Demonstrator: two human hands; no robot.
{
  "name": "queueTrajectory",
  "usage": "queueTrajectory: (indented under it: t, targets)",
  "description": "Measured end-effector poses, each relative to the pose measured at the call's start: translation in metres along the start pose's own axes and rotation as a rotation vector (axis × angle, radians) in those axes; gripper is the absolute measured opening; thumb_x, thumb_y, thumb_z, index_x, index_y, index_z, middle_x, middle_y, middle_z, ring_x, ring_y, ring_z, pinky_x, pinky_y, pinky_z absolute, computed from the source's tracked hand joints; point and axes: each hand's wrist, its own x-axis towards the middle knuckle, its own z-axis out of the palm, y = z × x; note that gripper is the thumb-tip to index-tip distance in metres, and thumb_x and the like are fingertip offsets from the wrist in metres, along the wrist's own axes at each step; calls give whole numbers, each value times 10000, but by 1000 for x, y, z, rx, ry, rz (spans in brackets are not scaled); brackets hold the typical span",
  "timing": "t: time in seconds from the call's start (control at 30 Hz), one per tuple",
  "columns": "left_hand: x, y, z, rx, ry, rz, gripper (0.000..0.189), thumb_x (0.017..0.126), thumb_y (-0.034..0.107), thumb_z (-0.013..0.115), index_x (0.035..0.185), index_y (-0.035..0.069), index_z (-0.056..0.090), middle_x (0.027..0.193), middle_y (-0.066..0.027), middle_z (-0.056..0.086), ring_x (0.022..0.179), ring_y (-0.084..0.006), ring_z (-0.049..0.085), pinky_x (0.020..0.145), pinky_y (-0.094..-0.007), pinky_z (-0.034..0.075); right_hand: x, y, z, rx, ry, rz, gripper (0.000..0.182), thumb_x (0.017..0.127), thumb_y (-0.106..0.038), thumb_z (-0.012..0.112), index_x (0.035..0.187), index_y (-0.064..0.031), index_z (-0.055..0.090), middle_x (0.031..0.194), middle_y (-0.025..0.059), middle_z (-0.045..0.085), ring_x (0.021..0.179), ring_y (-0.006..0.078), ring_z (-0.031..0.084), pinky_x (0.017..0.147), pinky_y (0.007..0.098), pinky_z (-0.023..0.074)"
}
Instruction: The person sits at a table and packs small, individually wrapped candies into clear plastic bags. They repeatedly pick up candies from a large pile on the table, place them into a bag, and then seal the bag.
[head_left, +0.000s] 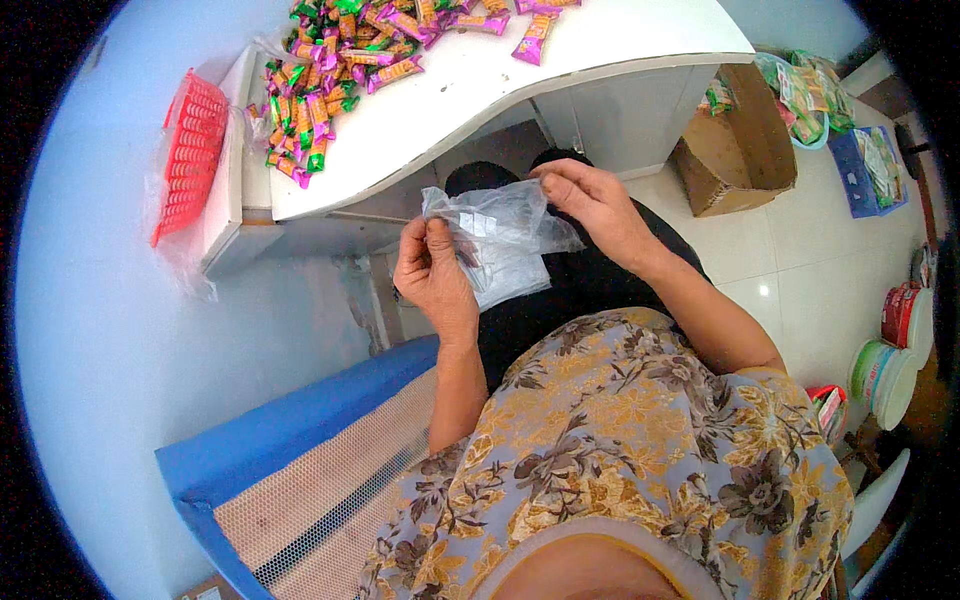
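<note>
My left hand (436, 274) pinches one edge of a clear plastic bag (517, 221) between thumb and fingers. At the bag's opposite upper corner, my right hand (589, 206) grips the film with thumb and forefinger. The bag looks flat and crumpled, stretched between both hands above my lap. Beneath it, a stack of similar clear bags (517, 279) rests on my dark trousers. Beyond my hands, on the white table, lies a heap of small wrapped snacks (322, 97) in purple, green and orange packets.
The curved white table (465, 82) runs across in front of me. A red plastic basket (193, 157) leans at its left end. On the floor to the right are an open cardboard box (739, 150), a blue crate (870, 172) and lidded buckets (883, 382). A blue-framed bench (315, 412) is at my left.
</note>
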Motion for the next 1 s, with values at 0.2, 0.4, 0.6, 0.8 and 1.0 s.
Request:
queueTrajectory:
  t: [0.2,0.4,0.6,0.8,1.0]
  targets:
    - [-1,8,2,18,-5,-43,178,905,161,616,877,-9,658,813,-2,625,725,-64,512,642,-218,419,-5,1,14,39,-3,-118,271,887,-242,608,1000,3,631,775,25,605,709,97,532,619,249,438]
    - [-2,2,-5,68,-72,-22,166,900,160,630,884,-4,655,758,29,581,678,-37,467,585,-189,367,0,7,9,45,200,-45,198,905,-191,594,878,-1,643,667,-22,552,605,61,480,536,237,406]
    - [-9,7,-1,9,-125,-26,168,899,160,636,881,-7,651,735,34,570,652,-28,450,556,-180,360,1,3,9,176,323,27,229,941,-205,537,839,-15,613,624,-27,504,545,50,454,470,244,375]
    - [-8,-1,-7,7,-157,-67,189,892,172,642,931,-12,659,817,-1,618,736,-65,525,662,-202,419,5,11,2,39,334,46,207,925,-186,552,844,-3,605,631,-10,517,566,73,471,507,256,402]
    - [-6,2,-5,-318,-323,-308,260,894,194,625,1024,-30,639,975,-56,640,900,-115,558,781,-235,441,5,5,1,-54,237,-59,203,910,-176,569,854,12,624,669,20,576,626,92,511,564,266,424]
